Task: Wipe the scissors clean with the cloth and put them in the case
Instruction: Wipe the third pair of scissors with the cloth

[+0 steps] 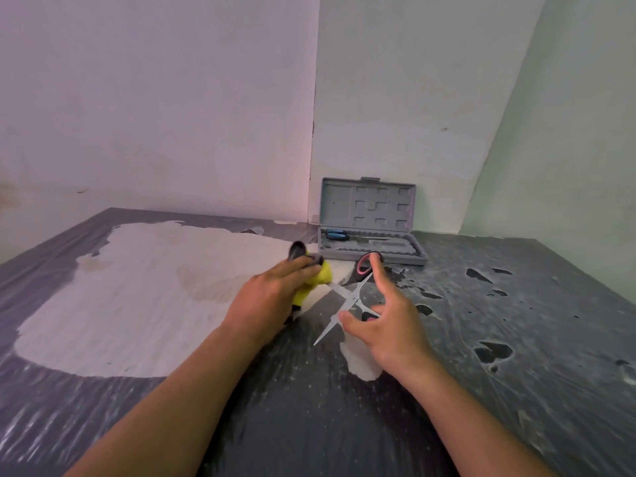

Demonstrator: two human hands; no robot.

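The scissors (351, 297), with steel blades and black and pink handles, are held spread open just above the table. My right hand (389, 325) grips them at the handles, with one finger reaching up to the far handle loop. My left hand (272, 297) is closed on a yellow and grey cloth (321, 275), which is bunched around the tip of the upper blade. The lower blade points bare toward me and to the left. The grey plastic case (421, 256) lies open just beyond the scissors, and its lid (366, 204) leans against the wall.
A blue-handled screwdriver (337, 234) lies in the case's back slot. The dark table covering (516, 321) is worn, with a large pale patch (137, 297) on the left and small holes on the right. Walls meet in a corner behind the case.
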